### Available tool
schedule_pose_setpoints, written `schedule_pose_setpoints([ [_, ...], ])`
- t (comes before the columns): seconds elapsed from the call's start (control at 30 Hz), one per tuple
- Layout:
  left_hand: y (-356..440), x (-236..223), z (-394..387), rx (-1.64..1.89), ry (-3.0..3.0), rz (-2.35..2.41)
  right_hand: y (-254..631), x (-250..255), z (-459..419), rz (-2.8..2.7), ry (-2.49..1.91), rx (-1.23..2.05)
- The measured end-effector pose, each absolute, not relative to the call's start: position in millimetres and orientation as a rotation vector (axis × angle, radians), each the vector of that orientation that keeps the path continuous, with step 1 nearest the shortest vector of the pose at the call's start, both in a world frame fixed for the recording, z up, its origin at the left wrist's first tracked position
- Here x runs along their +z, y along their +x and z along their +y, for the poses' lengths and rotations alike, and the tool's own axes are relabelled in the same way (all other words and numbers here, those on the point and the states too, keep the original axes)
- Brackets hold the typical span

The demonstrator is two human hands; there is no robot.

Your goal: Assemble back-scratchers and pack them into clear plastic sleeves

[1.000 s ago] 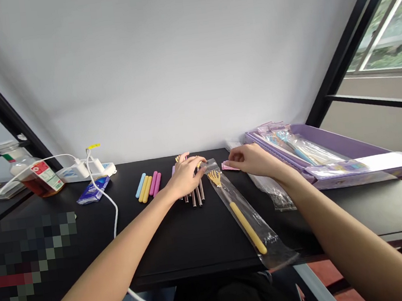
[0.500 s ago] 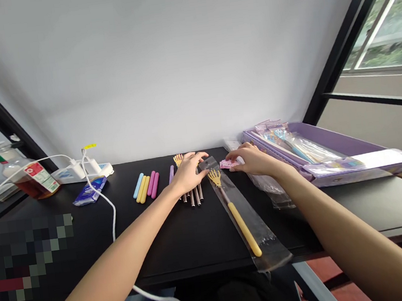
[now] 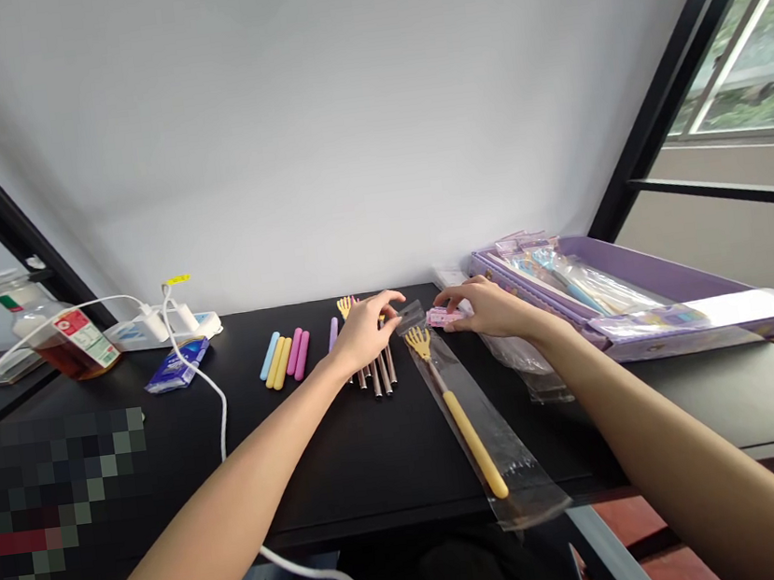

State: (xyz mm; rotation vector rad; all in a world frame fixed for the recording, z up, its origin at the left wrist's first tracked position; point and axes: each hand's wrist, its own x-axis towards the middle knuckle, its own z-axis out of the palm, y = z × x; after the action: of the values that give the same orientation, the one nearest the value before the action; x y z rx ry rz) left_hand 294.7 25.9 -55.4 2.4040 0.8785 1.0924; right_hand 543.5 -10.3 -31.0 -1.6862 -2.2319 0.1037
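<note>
A yellow back scratcher (image 3: 472, 435) with a claw-shaped head and a metal rod lies in a long clear plastic bag (image 3: 514, 463) on the black table. My left hand (image 3: 368, 332) is at the top end of this bag, thumb and fingers apart, with the thumb close to the bag's edge. Under and beside that hand lie several metal rods (image 3: 377, 381), some with yellow claw heads (image 3: 345, 306). My right hand (image 3: 488, 304) has its fingers closed on a small pink printed card (image 3: 443, 317), right of the bag's top; the card may be part of a stack.
Blue, yellow, pink and purple handles (image 3: 283, 361) lie at the left. A purple box (image 3: 638, 264) of bagged items stands right, with clear bags (image 3: 518, 354) beside it. Farther left are a blue packet (image 3: 177, 365), a power strip (image 3: 128, 336), a white cable (image 3: 223, 414) and a bottle (image 3: 68, 338).
My left thumb and fingers have shifted slightly away from the bag's top. The right hand stays at the pink card. The view has shifted a little.
</note>
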Motion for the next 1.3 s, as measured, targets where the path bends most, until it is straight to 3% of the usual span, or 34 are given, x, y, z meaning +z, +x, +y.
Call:
schedule_pose_setpoints([
  [0.43, 298, -52, 17, 1.175, 2.38, 0.778, 536, -22, -14, -2.258, -1.576, 0.13],
  [0.67, 301, -48, 9, 1.16, 2.056, 0.821, 537, 0, -34, -2.114, -1.313, 0.613],
  [0.8, 302, -47, 9, 1.138, 2.038, 0.881, 523, 7, -45, -2.274, -1.163, 0.704],
  [1.1, 307, -58, 19, 1.064, 1.733, 0.617, 505, -11, -38, -1.987, -1.081, 0.184],
  [1.3, 306, -56, 16, 1.05, 1.649, 0.558, 511, -13, -35, -2.048, -1.105, 0.092],
])
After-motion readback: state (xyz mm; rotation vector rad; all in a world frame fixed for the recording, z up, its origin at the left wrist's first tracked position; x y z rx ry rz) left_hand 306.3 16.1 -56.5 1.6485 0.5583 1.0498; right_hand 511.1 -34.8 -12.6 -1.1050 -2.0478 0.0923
